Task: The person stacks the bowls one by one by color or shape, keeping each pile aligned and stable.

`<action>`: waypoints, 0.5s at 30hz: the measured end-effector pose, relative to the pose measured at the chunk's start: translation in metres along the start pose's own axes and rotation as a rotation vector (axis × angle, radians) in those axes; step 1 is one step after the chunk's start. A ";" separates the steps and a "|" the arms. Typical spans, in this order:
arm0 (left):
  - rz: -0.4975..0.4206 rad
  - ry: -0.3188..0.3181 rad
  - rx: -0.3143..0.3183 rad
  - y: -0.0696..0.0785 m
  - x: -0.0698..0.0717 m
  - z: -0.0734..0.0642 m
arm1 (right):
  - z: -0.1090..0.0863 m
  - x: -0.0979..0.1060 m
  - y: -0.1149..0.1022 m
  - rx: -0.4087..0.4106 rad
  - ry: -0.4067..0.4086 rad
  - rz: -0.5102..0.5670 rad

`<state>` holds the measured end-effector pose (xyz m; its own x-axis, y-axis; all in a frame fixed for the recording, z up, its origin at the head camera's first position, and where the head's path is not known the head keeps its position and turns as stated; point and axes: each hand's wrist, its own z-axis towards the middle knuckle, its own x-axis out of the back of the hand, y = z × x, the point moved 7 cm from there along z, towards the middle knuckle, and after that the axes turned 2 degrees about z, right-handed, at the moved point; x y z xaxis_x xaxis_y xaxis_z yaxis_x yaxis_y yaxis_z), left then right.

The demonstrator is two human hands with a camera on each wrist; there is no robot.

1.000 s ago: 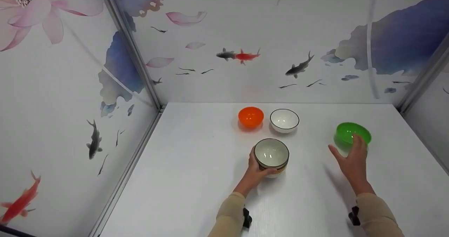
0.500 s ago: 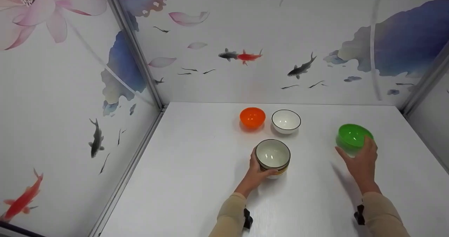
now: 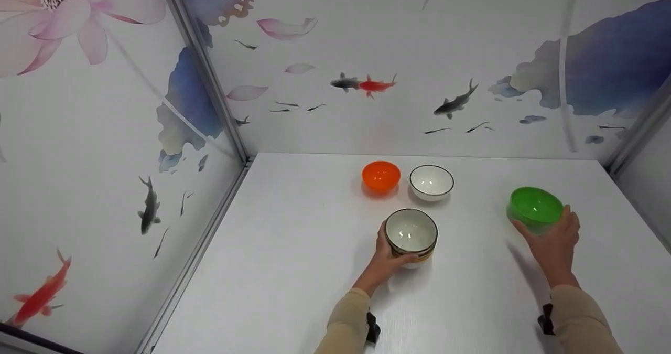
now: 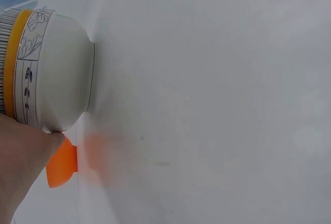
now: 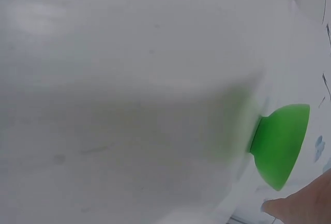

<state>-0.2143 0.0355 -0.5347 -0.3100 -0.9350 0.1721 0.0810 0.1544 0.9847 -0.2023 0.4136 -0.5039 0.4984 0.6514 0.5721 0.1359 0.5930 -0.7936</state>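
Note:
My left hand (image 3: 387, 264) grips a stack of nested bowls (image 3: 411, 231), its thumb along the near side. The top bowl is pale inside with a dark rim. In the left wrist view, the stack (image 4: 64, 74) shows a yellow band, leaf drawings and a plain white lower part. My right hand (image 3: 553, 246) is at the near side of a green bowl (image 3: 536, 207), thumb at its left and fingers by its right rim. In the right wrist view, the green bowl (image 5: 282, 144) stands upright, with a gap between it and the visible fingertip (image 5: 274, 207).
Behind the stack, an orange bowl (image 3: 381, 177) and a white bowl with a dark rim (image 3: 431, 183) stand side by side on the white table (image 3: 293, 249). Walls painted with fish and flowers enclose the table at the back (image 3: 377, 128) and sides.
My right hand has moved rightward and around the green bowl's near side, its fingers passing from over the bowl to its right rim. The left hand keeps its grip on the stack.

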 end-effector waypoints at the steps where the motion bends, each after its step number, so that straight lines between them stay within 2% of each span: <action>1: -0.002 0.001 0.003 0.000 0.000 0.000 | 0.001 0.000 0.001 -0.009 -0.009 -0.002; 15: 0.011 -0.015 -0.011 0.000 0.001 -0.001 | 0.009 0.004 0.009 -0.050 -0.091 -0.041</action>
<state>-0.2137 0.0340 -0.5344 -0.3230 -0.9284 0.1838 0.0946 0.1616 0.9823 -0.2069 0.4257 -0.5067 0.4120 0.6686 0.6190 0.1988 0.5971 -0.7772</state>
